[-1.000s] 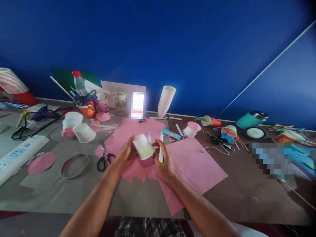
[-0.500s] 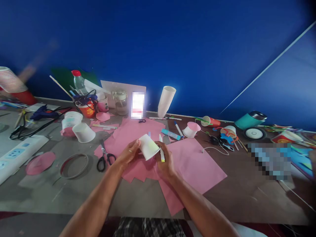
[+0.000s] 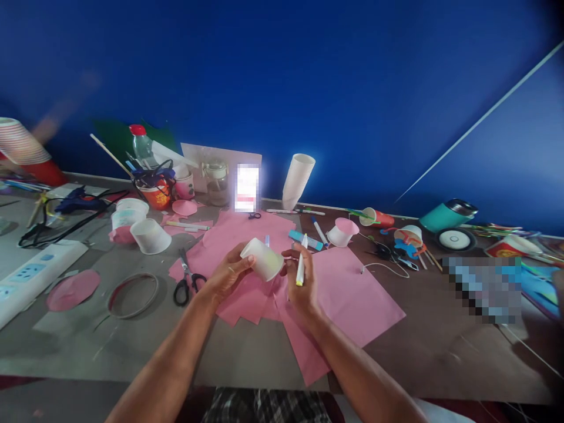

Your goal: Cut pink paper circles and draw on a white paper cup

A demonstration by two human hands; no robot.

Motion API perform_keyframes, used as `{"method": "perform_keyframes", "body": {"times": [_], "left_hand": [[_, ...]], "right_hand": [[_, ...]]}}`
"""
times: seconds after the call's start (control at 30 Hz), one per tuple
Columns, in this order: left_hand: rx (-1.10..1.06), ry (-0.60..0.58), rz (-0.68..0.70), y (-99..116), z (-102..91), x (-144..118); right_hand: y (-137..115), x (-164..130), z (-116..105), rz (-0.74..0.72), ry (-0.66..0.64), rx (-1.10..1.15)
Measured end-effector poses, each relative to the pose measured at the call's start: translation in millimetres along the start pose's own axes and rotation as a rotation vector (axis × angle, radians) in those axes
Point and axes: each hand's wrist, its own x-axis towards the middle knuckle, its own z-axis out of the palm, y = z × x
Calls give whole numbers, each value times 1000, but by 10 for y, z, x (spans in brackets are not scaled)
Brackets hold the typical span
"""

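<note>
Far out to the left of my fingers a white power strip (image 3: 30, 276) lies along the tabletop (image 3: 440, 352), with a pink paper disc (image 3: 73, 289) and a thin ring (image 3: 133, 295) nearer in. Black-handled scissors (image 3: 185, 282) rest just left of my left hand (image 3: 227, 273).

My left hand has its fingers (image 3: 247, 259) curled around a white paper cup (image 3: 263, 258), which lies tipped on its side just above the pink paper sheets (image 3: 348, 294), bottom end toward the left hand and open mouth toward the right. My right hand (image 3: 304, 282) is beside the cup's mouth, its fingers closed on a marker (image 3: 301, 268) standing roughly upright, yellow end down.

I judge the grip on the cup to be light. Squeeze harder and the thin wall could dent; loosen and it could roll onto the paper. The marker tip sits close to the cup and to my own skin, so a careless turn could leave a stray mark.

Right of my fingers, a small cup with a pink collar (image 3: 342, 231) and a teal flask (image 3: 447, 214) lie well apart.

The tabletop is grey-brown and crowded with craft scraps. A stack of white cups (image 3: 297, 179) stands beyond my hands against a deep blue wall (image 3: 308, 76).
</note>
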Motion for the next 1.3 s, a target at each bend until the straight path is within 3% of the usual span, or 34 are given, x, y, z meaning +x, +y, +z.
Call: {"method": "perform_keyframes", "body": {"times": [0.13,0.43,1.3], "left_hand": [[-4,42,96,16,-6,35],[-42,36,85,54,-1,49],[53,-48,157,70,-95,55]], "right_hand": [[-113,6,-31,-59,34,113],[-273,-87,-118,-95,-190,126],[-233,-35,-109,-52,-180,96]]}}
